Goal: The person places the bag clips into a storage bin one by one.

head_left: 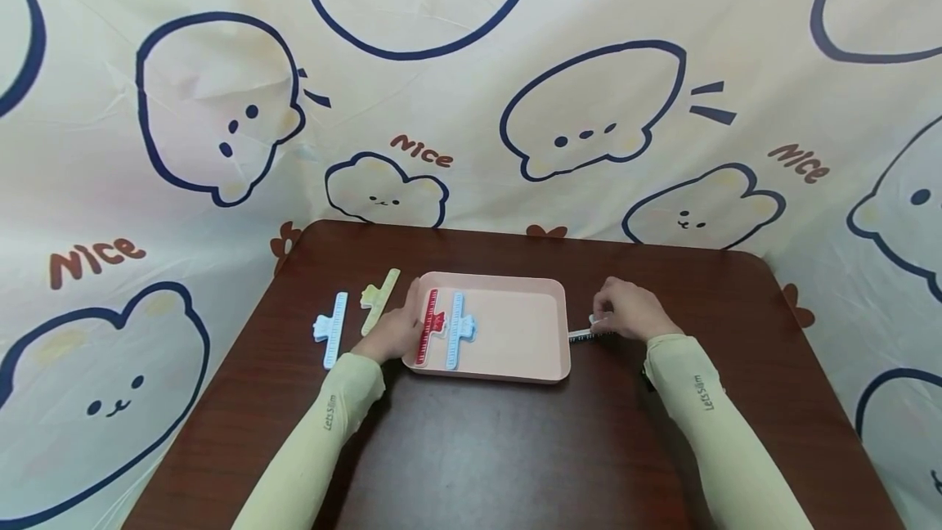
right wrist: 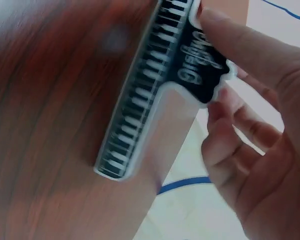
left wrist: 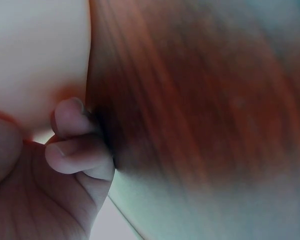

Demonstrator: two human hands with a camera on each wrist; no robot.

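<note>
At the right of the pink tray (head_left: 518, 330), my right hand (head_left: 631, 309) pinches a black-and-white clip by its tab. The right wrist view shows this clip (right wrist: 140, 95) with a piano-key pattern along its bar and white lettering on the tab. My left hand (head_left: 392, 335) holds the tray's left edge, and its curled fingers (left wrist: 72, 117) touch the rim in the left wrist view. Inside the tray, a red clip (head_left: 428, 330) and a light blue clip (head_left: 455, 334) lie side by side near the left end.
Left of the tray, another light blue clip (head_left: 335, 330) and a yellow-green clip (head_left: 381, 301) lie on the dark brown table (head_left: 471, 448). Behind the table hangs a pale cloth (head_left: 471, 105) with cartoon outlines.
</note>
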